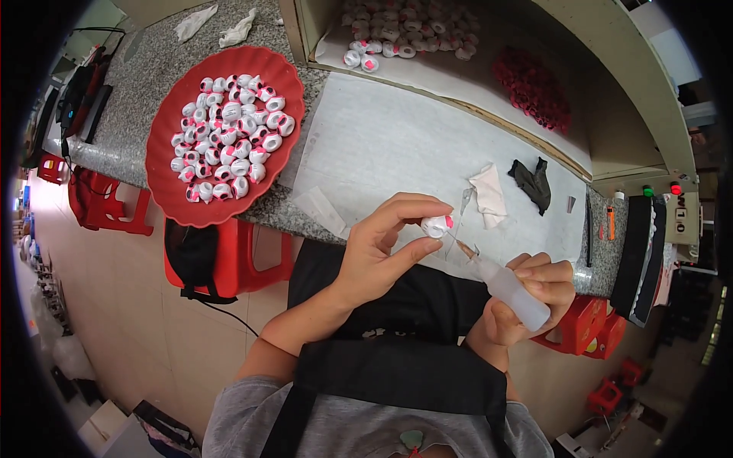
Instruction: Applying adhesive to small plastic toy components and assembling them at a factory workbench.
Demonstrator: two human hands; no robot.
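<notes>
Between the thumb and fingers of my left hand (374,248) is a small round white piece (436,227) with a pink patch on its side. My right hand (546,288) is wrapped round a translucent squeeze bottle (510,290) with a thin needle tip. The bottle is tilted, its tip pointing up and left at the white piece; whether they touch, I cannot tell. To the left, a red scalloped tray (163,137) holds many similar white pieces (229,137) with pink and dark parts.
White paper (374,130) covers the granite bench, with a crumpled tissue (489,196) and a black scrap (532,185) on it. A shelf behind holds more white pieces (408,27) and a dark pink heap (532,88). Red stools (259,256) stand below.
</notes>
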